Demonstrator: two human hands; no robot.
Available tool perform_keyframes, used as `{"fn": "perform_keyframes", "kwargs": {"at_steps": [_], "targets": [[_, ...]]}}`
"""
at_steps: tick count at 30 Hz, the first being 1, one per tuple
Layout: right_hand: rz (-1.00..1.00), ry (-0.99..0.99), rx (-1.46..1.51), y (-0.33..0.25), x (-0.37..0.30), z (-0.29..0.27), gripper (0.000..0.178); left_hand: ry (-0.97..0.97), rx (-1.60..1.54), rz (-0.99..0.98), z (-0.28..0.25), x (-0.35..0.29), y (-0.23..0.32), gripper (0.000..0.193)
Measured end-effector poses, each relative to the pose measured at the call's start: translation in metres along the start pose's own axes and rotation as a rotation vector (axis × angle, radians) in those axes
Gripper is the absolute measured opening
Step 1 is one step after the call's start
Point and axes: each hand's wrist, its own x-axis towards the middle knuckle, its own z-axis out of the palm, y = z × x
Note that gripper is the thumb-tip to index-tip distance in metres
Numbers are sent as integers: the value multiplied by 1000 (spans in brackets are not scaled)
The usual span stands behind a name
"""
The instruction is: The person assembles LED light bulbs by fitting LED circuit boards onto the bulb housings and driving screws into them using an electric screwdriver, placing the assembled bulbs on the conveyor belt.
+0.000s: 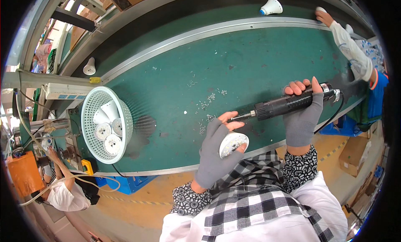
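Note:
My left hand (213, 148), in a grey fingerless glove, holds a white LED bulb body (234, 144) in its palm, the round face with its small LEDs showing. Its thumb rests at the bulb's edge. The forefinger and middle finger reach out to the tip of a black electric screwdriver (273, 109); whether a screw sits there is too small to tell. My right hand (304, 112), gloved alike, grips the screwdriver, which lies nearly level and points left. Small loose screws (206, 102) lie scattered on the green worktop (175, 79) beyond my left hand.
A pale green basket (87, 129) with several bulb bodies stands at the left. Bulbs (273, 6) (89, 67) sit on the dark belt behind the metal rail. A co-worker's hand (325, 17) reaches over at the far right. The screwdriver's cord (340, 110) trails at the right.

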Motion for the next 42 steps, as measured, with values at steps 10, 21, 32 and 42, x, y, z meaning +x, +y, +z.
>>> {"fn": "perform_keyframes", "kwargs": {"at_steps": [10, 21, 32, 42], "targets": [[24, -75, 66, -19, -8, -12, 16, 15, 282, 175, 15, -9, 8, 44], [-58, -227, 8, -34, -20, -5, 13, -12, 337, 217, 20, -15, 12, 45], [-64, -295, -1, -40, -22, -4, 13, -34, 325, 205, 22, -15, 17, 45], [-85, -410, -72, -48, -16, -1, 12, -91, 379, 223, 23, -16, 19, 43]]}}
